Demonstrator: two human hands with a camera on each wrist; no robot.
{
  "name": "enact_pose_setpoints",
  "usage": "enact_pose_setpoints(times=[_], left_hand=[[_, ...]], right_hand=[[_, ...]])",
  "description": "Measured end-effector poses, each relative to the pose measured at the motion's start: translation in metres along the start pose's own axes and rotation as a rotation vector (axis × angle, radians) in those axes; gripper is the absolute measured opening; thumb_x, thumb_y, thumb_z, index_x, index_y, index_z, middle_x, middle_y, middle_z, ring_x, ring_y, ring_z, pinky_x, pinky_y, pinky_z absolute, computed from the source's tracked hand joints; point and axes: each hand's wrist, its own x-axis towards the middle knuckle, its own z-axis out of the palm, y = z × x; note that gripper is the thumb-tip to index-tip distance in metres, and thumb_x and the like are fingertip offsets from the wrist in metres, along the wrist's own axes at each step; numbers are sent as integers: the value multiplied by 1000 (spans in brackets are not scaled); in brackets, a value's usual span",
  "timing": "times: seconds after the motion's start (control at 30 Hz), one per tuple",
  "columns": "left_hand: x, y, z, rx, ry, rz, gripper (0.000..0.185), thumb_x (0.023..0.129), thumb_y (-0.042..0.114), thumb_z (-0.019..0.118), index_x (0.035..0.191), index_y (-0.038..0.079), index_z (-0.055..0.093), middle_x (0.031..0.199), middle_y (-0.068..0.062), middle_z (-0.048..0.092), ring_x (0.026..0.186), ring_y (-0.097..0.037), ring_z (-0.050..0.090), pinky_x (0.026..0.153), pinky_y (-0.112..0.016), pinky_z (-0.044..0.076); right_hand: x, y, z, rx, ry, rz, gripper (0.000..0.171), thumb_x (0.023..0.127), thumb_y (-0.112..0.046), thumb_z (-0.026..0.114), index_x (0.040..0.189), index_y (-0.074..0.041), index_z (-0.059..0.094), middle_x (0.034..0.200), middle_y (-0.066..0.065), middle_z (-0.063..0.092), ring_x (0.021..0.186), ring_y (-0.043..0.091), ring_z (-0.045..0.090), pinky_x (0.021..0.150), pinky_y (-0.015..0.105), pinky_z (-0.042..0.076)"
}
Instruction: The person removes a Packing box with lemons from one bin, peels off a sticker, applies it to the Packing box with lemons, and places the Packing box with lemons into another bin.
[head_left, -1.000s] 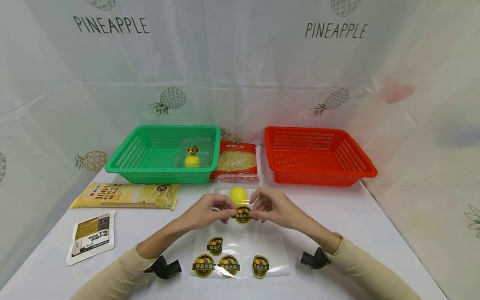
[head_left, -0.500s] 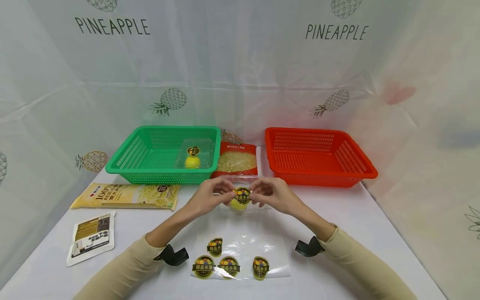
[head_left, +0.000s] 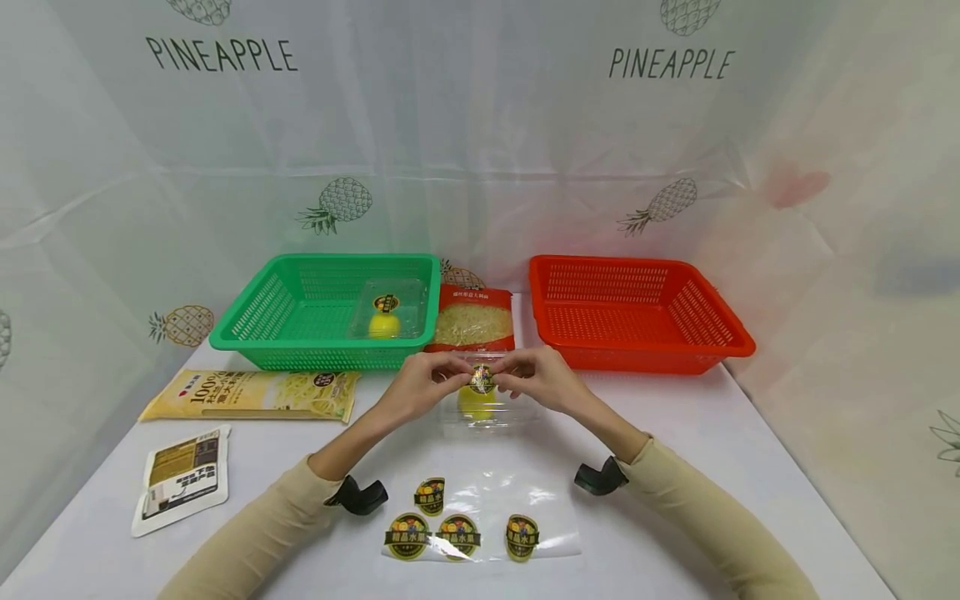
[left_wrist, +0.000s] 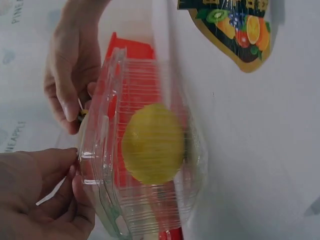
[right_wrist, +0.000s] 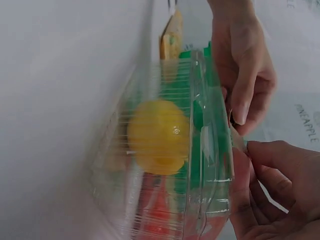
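Observation:
A round fruit sticker [head_left: 482, 379] is pinched at its edges by both hands, my left hand [head_left: 456, 377] on its left side and my right hand [head_left: 502, 380] on its right. It sits right at the lid of a clear clamshell box [head_left: 487, 410] that holds a yellow lemon [head_left: 476, 403]. In the left wrist view the box [left_wrist: 150, 150] and lemon [left_wrist: 152, 142] lie beside my left hand [left_wrist: 70, 170]. The right wrist view shows the same box [right_wrist: 175, 150] by my right hand [right_wrist: 245, 155]. Whether the sticker touches the lid is unclear.
A clear backing sheet [head_left: 551, 504] with several stickers lies near the front edge. A green basket [head_left: 255, 317] holds another boxed lemon [head_left: 384, 323]. The red basket [head_left: 637, 312] stands at the right, a red packet [head_left: 472, 317] between them. A yellow bag [head_left: 251, 392] and white pouch [head_left: 183, 475] lie left.
Both hands have carried the sticker away from the sheet and forward, from in front of the lemon box to over its lid. The arms have stretched further out.

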Motion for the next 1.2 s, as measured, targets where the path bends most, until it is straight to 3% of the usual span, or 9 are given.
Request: enact_pose_setpoints(times=[0.27, 0.47, 0.57, 0.7, 1.03, 1.2], left_hand=[[10, -5, 0, 25, -37, -5, 15, 90, 14, 71, 102, 7, 77, 95, -6, 76, 80, -10, 68, 70, -20, 56], [18, -7, 3, 71, -65, -30, 16, 91, 15, 70, 104, 8, 77, 96, -4, 77, 80, -10, 69, 72, -21, 56], [22, -7, 4, 98, -75, -40, 16, 92, 15, 69, 103, 9, 78, 95, -4, 77, 79, -10, 68, 71, -21, 55], [27, -7, 3, 132, -90, -67, 15, 93, 16, 68, 102, 11, 78, 95, -2, 77, 77, -8, 66, 68, -21, 54], [30, -4, 3, 147, -96, -101, 15, 93, 15, 68, 102, 9, 78, 93, -3, 78, 74, -9, 65, 62, -21, 51], [31, -2, 4, 157, -90, -105, 15, 92, 15, 68, 102, 9, 78, 92, -3, 78, 71, -8, 63, 60, -20, 49]], right_hand=[[8, 4, 1, -64, 30, 21, 14, 89, -11, 71, 102, -7, 77, 93, 12, 76, 76, 36, 72, 68, 32, 60], [11, 7, 2, -83, 20, 67, 15, 90, -14, 72, 101, -7, 77, 94, 18, 76, 74, 35, 72, 73, 48, 60], [13, 10, 2, -92, 26, 84, 15, 90, -15, 72, 101, -6, 77, 92, 19, 76, 73, 34, 72, 73, 48, 59], [17, 12, 2, -117, 34, 101, 15, 89, -16, 72, 100, -6, 78, 88, 15, 76, 72, 28, 73, 72, 43, 60], [21, 12, 3, -121, 22, 145, 15, 89, -15, 73, 98, -4, 78, 91, 19, 76, 68, 15, 72, 69, 36, 61], [21, 13, 2, -116, 28, 157, 16, 88, -15, 73, 98, -4, 78, 91, 20, 75, 68, 13, 72, 69, 35, 61]])
